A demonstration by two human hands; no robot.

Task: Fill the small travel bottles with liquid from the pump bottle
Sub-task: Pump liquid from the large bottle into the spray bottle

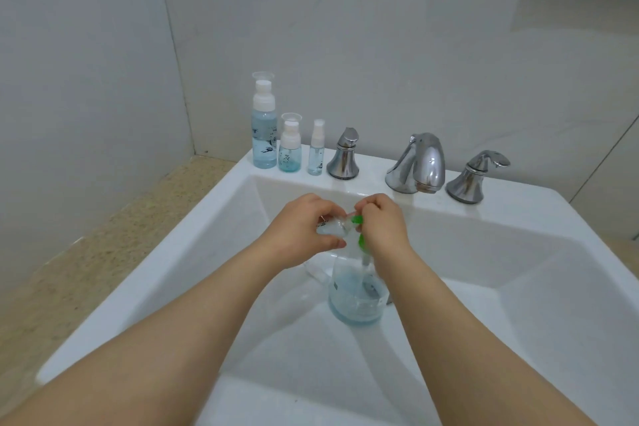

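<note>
A clear pump bottle (356, 290) with a green pump head (358, 220) stands in the white sink (214, 218), holding pale blue liquid at its bottom. My right hand (383, 221) grips the pump head from above. My left hand (304, 228) holds a small clear travel bottle (332, 228) tilted on its side, its mouth at the green nozzle. Three more bottles stand on the sink's back ledge: a tall one (264, 128), a medium one (289, 145) and a small spray one (316, 149), each with bluish liquid.
A chrome faucet (420, 162) with two chrome handles, the left handle (344, 156) and the right handle (479, 176), sits on the back ledge. A small white cap-like piece (316, 270) lies in the basin behind the pump bottle. A speckled counter (69, 270) lies left; tiled walls stand behind.
</note>
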